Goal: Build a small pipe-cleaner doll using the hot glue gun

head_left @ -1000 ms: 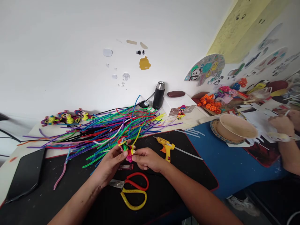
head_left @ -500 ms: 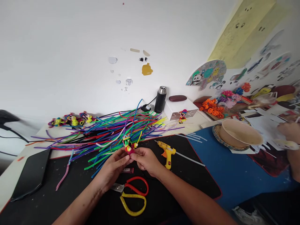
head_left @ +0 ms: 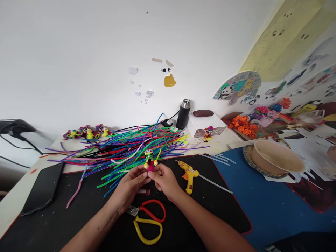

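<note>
Between my two hands a small pipe-cleaner figure (head_left: 149,160) stands upright, with a green face, yellow-and-white tufts and a magenta base. My left hand (head_left: 136,180) pinches the base from the left. From the right, the fingers of my right hand (head_left: 164,178) close on the same base. A heap of colourful pipe cleaners (head_left: 126,145) lies behind the figure. Scissors (head_left: 151,222) with red and yellow handles rest on the black mat (head_left: 86,217) below my hands. Right of my right hand lies a yellow glue gun (head_left: 189,175) with a clear stick in its back.
Finished figures (head_left: 88,133) lie at the back left; another figure (head_left: 208,134) stands by a white box (head_left: 196,123). A black flask (head_left: 183,114) is beside it. At right are a bowl (head_left: 278,157) and orange flowers (head_left: 243,126). A dark tablet (head_left: 43,189) lies left.
The figure has turned more upright and faces forward, still between both hands. The camera view has shifted left. At the right edge, another person's hand has mostly left the view.
</note>
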Demonstrator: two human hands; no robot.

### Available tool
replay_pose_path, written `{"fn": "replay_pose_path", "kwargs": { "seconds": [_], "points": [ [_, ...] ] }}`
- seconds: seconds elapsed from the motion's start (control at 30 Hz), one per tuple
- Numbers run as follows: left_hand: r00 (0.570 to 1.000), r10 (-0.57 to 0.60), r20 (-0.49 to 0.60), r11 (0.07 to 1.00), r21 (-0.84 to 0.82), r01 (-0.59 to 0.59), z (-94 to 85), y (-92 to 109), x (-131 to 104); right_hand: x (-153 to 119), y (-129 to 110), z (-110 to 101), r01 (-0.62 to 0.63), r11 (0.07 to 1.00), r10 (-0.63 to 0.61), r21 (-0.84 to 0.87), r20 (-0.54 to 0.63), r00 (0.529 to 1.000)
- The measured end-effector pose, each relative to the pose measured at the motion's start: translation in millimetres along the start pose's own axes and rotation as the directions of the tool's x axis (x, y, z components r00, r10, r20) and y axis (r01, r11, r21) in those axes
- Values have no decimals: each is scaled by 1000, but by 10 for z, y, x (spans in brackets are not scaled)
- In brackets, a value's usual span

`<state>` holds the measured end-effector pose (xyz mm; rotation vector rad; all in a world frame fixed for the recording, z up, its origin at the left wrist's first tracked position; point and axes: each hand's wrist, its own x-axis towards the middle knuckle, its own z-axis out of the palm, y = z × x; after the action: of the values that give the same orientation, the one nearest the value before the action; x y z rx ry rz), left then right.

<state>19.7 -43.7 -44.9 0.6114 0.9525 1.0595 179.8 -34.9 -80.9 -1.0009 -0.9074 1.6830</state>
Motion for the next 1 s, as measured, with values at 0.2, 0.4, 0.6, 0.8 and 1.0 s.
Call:
{"fn": "replay_pose_path", "kwargs": {
  "seconds": [0.2, 0.4, 0.6, 0.8, 1.0],
  "points": [
    [990, 104, -98, 991, 96, -95, -143, 71, 32, -14, 19, -25, -10, 1000, 11, 23, -13, 1000],
    [940, 306, -153, 903, 359, -236, -226, 168, 21, -20, 26, -19, -2, 1000, 2, 30, -18, 1000],
    [899, 439, 3, 717, 601, -352, -59, 185, -39, -31, 7, -13, 5, 999, -5, 36, 2, 1000],
    [862, 503, 66, 610, 679, -409, 86, 219, -39, -34, 13, -12, -5, 1000, 5, 21, -3, 1000],
    [844, 522, 122, 570, 686, -452, 66, 221, -22, -43, -12, -7, 1, 1000, -1, 25, 16, 1000]
  ]
}}
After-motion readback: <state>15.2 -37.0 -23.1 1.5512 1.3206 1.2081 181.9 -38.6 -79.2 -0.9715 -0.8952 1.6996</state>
